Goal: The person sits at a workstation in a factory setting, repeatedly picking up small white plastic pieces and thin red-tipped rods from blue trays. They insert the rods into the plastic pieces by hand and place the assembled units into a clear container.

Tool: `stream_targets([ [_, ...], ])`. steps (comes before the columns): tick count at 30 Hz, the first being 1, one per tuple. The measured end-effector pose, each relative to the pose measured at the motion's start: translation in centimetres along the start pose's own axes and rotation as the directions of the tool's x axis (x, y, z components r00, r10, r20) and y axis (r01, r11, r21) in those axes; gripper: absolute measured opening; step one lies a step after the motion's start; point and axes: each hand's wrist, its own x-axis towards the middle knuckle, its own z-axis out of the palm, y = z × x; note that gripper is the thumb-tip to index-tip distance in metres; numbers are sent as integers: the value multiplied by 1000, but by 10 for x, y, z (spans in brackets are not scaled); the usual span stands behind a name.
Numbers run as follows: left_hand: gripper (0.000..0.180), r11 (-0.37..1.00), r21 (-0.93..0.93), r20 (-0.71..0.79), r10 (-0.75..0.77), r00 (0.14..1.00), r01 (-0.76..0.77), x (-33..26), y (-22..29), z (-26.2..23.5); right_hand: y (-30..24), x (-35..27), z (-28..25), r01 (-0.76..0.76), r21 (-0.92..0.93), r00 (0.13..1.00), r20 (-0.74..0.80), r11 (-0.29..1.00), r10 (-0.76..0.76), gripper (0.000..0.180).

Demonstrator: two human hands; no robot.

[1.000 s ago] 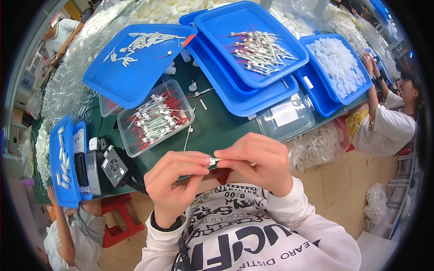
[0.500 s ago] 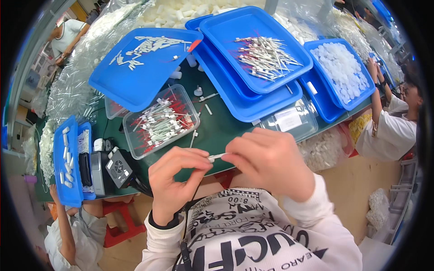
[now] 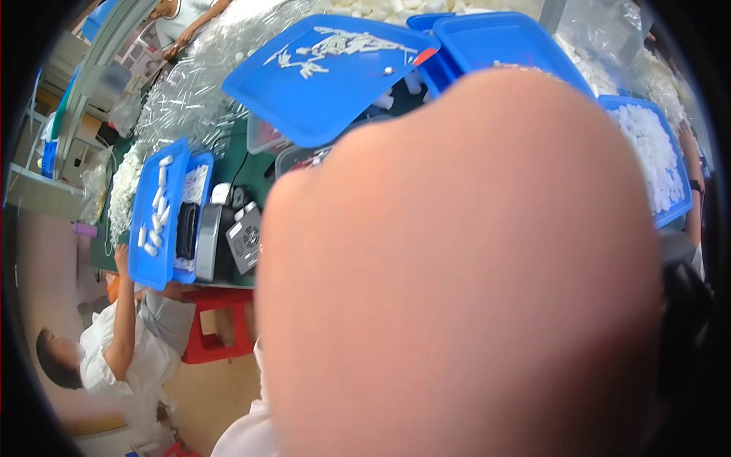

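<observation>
Head view: right hand point(image 3: 464, 266), probably, crowds close; fingers hidden, can't tell grip. Left hand unseen. Tray point(image 3: 304, 103) overlaps box point(image 3: 285, 161), likely saving space; rim corrals sticks point(image 3: 350, 43).

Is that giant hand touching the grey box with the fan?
Cannot tell: in the head view, the blurred hand overlaps the grey box, so no contact or gap shows.

Smooth blue plastic tray point(image 3: 320, 103)
</observation>
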Motion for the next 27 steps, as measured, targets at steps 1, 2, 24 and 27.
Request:
stream_targets([
  [1, 28, 1000, -4, -18, 4, 1000, -4, -4, 1, 5, 4, -1, 0, 20, -7, 1000, -1, 1000, -20, 13],
  [2, 28, 1000, -2, -33, 9, 999, -9, -8, 1, 8, 2, -1, 2, 34, -9, 999, 5, 999, -34, 13],
  [24, 23, 963, 202, -127, -158, 979, 181, -12, 5, 7, 27, 9, 11, 117, 52, 973, 194, 992, -125, 9],
  [27, 18, 981, 179, 84, -95, 992, 78, 6, -17, -8, 41, 7, 10, 177, 158, 909, 353, 972, -222, 9],
])
